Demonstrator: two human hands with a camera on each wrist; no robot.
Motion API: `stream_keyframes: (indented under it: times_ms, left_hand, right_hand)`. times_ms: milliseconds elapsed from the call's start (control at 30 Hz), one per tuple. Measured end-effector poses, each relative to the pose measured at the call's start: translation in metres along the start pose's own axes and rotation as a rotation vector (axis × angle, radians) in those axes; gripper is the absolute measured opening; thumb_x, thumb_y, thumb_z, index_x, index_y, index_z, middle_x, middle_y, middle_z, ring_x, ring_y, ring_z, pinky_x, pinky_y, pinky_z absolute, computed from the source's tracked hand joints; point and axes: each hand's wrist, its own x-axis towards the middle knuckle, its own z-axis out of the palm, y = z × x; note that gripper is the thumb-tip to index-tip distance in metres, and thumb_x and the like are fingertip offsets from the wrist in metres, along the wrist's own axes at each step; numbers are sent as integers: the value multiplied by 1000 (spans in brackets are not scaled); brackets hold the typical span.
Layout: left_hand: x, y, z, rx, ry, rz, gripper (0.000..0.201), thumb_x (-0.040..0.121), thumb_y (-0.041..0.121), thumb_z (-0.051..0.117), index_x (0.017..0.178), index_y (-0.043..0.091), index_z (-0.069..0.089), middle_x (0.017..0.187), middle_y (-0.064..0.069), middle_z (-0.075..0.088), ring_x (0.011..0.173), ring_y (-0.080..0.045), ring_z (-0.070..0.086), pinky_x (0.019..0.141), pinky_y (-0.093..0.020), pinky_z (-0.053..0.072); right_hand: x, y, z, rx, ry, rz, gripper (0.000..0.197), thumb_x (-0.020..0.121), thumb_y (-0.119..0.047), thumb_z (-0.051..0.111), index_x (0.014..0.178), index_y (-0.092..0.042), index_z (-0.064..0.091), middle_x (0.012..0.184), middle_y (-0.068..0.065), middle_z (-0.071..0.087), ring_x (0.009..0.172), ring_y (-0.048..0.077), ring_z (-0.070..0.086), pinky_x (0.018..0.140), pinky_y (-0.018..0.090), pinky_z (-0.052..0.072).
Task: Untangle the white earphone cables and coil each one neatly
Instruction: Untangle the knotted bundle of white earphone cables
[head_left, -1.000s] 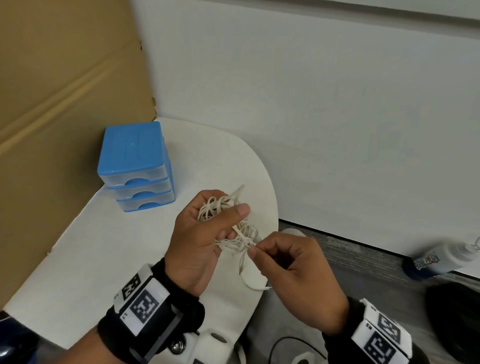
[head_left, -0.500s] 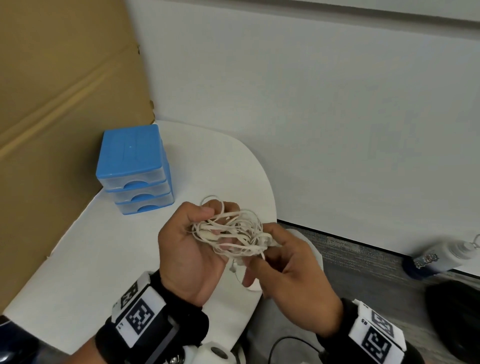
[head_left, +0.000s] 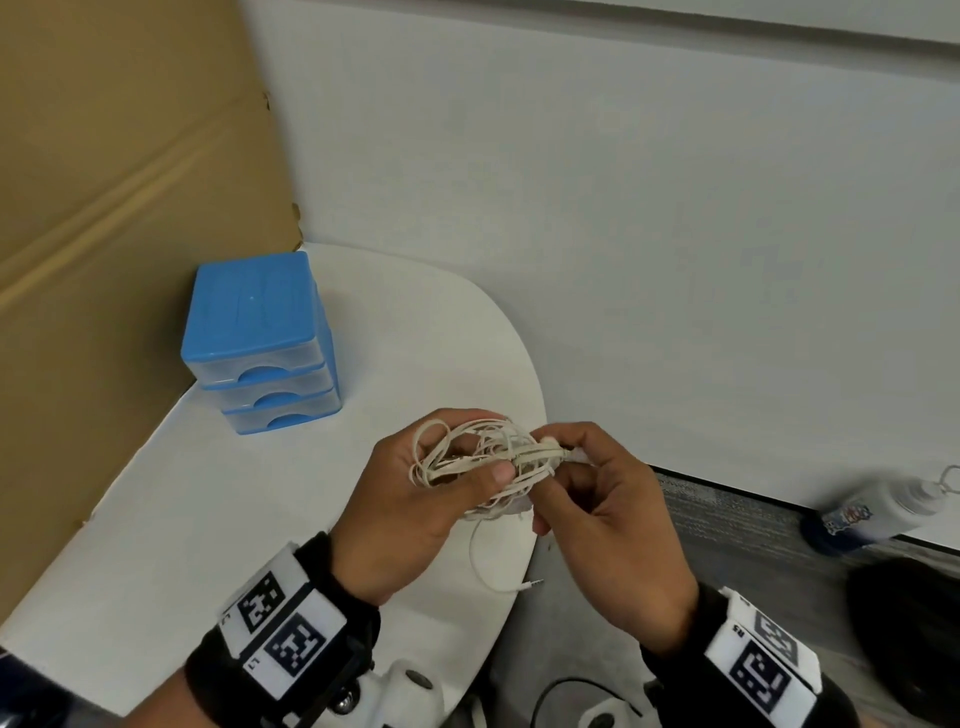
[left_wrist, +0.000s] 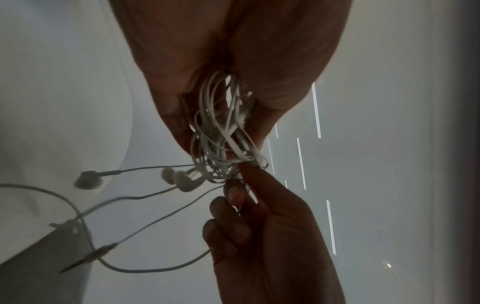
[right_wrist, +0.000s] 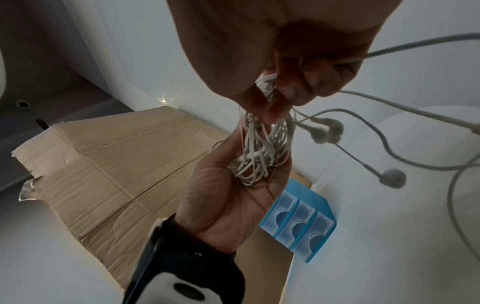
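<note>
A tangled bundle of white earphone cables (head_left: 480, 460) (left_wrist: 223, 131) (right_wrist: 259, 152) hangs in the air above the white table's (head_left: 208, 519) right edge. My left hand (head_left: 415, 499) grips the bundle, thumb pressed over the loops. My right hand (head_left: 597, 499) pinches the bundle's right end between thumb and fingertips. Loose strands trail below: a loop ending in a jack plug (head_left: 535, 583) (left_wrist: 88, 257), and several earbuds (left_wrist: 179, 179) (right_wrist: 392, 178) dangle free.
A small blue three-drawer organiser (head_left: 260, 343) stands at the table's back left. Brown cardboard (head_left: 104, 208) lines the left side and a white wall (head_left: 623, 208) rises behind. A bottle (head_left: 872, 509) lies on the floor to the right.
Both hands have shifted right and slightly up with the bundle. The right hand moved from under the tangle to pinching its right end, and a loop with the plug now hangs lower.
</note>
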Motion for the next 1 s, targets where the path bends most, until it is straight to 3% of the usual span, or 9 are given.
stream_keyframes:
  times_ms: [100, 167, 333, 433, 533, 633, 767, 867, 1000]
  left_hand:
    - [2, -6, -5, -4, 61, 35, 33, 72, 9, 79, 103, 8, 68, 97, -11, 74, 92, -26, 70, 75, -28, 55]
    - [5, -10, -8, -47, 109, 32, 30, 71, 11, 75, 100, 9, 69, 98, -14, 73, 93, -30, 70, 77, -33, 55]
    - [9, -6, -14, -150, 167, 33, 33, 71, 10, 74, 102, 7, 67, 100, -17, 72, 92, -31, 69, 76, -34, 54]
    - [9, -4, -13, -175, 165, 30, 31, 69, 14, 75, 99, 9, 69, 99, -16, 72, 90, -29, 70, 76, -34, 54]
    - [5, -6, -6, -162, 143, 13, 21, 73, 24, 80, 91, 16, 74, 97, -15, 73, 90, -28, 71, 76, -34, 56]
    - [1, -9, 0, -119, 139, 10, 23, 76, 26, 69, 93, 12, 73, 96, -15, 74, 91, -31, 71, 79, -37, 57]
    - [-1, -9, 0, -43, 107, 48, 21, 81, 21, 66, 95, 8, 72, 90, -12, 75, 82, -24, 71, 73, -31, 55]
    - [-3, -7, 2, -14, 76, 83, 20, 79, 20, 66, 92, 7, 73, 85, -8, 75, 75, -17, 70, 68, -23, 53]
    - [-4, -7, 0, 94, 27, 145, 14, 81, 19, 67, 91, 15, 75, 88, -2, 76, 82, -14, 71, 73, -21, 53]
  right_hand:
    - [-1, -2, -1, 31, -26, 12, 49, 86, 6, 64, 122, -23, 48, 60, 1, 58, 55, 17, 50, 56, 24, 44]
    - [-1, -5, -2, 47, -28, 33, 51, 85, 7, 64, 121, -25, 45, 64, 0, 61, 53, 17, 51, 54, 25, 45]
    - [1, 1, -3, -25, 24, 60, 9, 87, -2, 66, 89, -10, 61, 71, 12, 69, 56, 19, 61, 56, 32, 52]
    - [0, 7, -1, -56, 26, 53, 12, 87, -4, 69, 76, -10, 68, 66, 8, 71, 56, 15, 64, 58, 26, 54]
    - [-1, 5, 2, -60, 40, 22, 13, 85, -7, 71, 74, -13, 71, 66, 7, 71, 58, 17, 65, 61, 31, 54]
    - [-1, 3, 2, -58, 78, -23, 12, 82, -7, 74, 71, -13, 74, 65, 7, 70, 59, 14, 61, 57, 26, 50]
    - [0, 0, -2, -21, 113, -34, 9, 79, -4, 76, 71, -7, 74, 61, 6, 67, 54, 10, 56, 52, 18, 47]
    - [1, 0, -3, 39, 151, -4, 10, 78, 0, 76, 77, -6, 67, 61, 10, 66, 52, 16, 58, 51, 23, 50]
    - [2, 0, -5, 45, 139, 22, 24, 79, 5, 73, 93, -9, 59, 62, 6, 67, 54, 20, 59, 57, 35, 51]
